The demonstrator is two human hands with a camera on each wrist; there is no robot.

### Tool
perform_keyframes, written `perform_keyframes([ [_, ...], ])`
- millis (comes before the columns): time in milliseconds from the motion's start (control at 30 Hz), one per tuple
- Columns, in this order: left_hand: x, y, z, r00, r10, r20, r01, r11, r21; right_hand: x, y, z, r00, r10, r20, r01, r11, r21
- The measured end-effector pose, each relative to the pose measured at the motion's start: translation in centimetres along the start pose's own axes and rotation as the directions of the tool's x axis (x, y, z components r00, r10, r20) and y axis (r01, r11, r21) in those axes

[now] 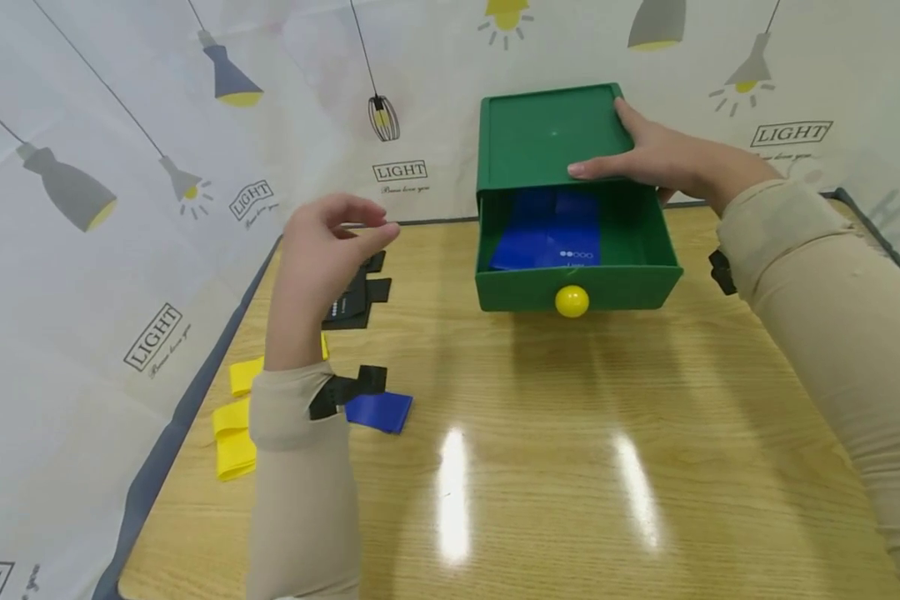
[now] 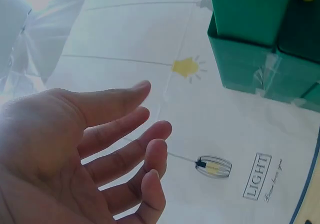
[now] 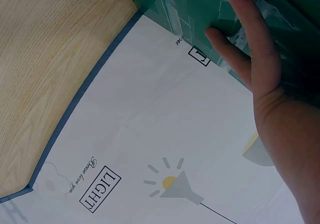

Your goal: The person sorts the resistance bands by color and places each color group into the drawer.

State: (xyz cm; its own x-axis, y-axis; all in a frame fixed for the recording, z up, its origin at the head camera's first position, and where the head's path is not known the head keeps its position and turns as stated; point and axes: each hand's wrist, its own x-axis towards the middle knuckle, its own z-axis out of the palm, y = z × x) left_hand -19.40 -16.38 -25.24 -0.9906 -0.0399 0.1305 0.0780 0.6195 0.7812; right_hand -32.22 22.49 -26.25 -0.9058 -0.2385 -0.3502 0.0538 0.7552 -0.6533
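A green drawer box (image 1: 551, 137) has its drawer (image 1: 525, 289), with a yellow round knob (image 1: 572, 302), pulled out. Flat blue resistance bands (image 1: 547, 233) lie inside the drawer, one printed with white dots and lettering. My right hand (image 1: 663, 154) rests on the box's right corner, some fingers across the top and others down the side; the right wrist view shows straight fingers (image 3: 257, 43) against the green side. To the left of the box my left hand (image 1: 330, 250) hangs in the air above the table, fingers loosely bent, holding nothing. In the left wrist view its palm (image 2: 45, 134) is bare.
Black bands (image 1: 356, 308) lie partly behind the left hand on the wooden table (image 1: 532, 467). Folded yellow bands (image 1: 234, 437) and a folded blue band (image 1: 381, 412) lie about the left forearm, partly hidden. A white lamp-printed sheet (image 1: 435, 100) borders the table behind and at left.
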Motion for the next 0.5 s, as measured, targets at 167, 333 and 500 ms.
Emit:
perform_keyframes([
  [167, -0.9, -1.6, -0.8, 0.998, -0.055, -0.009, 0.055, 0.998, -0.005, 0.0, -0.1, -0.1, 1.0, -0.001, -0.005, 0.001, 1.0, 0.0],
  [333, -1.6, -3.2, -1.4, 0.997, -0.069, -0.029, 0.07, 0.997, 0.024, 0.0, -0.1, -0.1, 1.0, -0.002, -0.002, 0.002, 1.0, 0.003],
  [500, -2.6, -4.9, -2.1, 0.995, -0.087, -0.049, 0.089, 0.995, 0.044, 0.1, 0.1, 0.0, 1.0, 0.001, -0.008, -0.001, 1.0, 0.004],
])
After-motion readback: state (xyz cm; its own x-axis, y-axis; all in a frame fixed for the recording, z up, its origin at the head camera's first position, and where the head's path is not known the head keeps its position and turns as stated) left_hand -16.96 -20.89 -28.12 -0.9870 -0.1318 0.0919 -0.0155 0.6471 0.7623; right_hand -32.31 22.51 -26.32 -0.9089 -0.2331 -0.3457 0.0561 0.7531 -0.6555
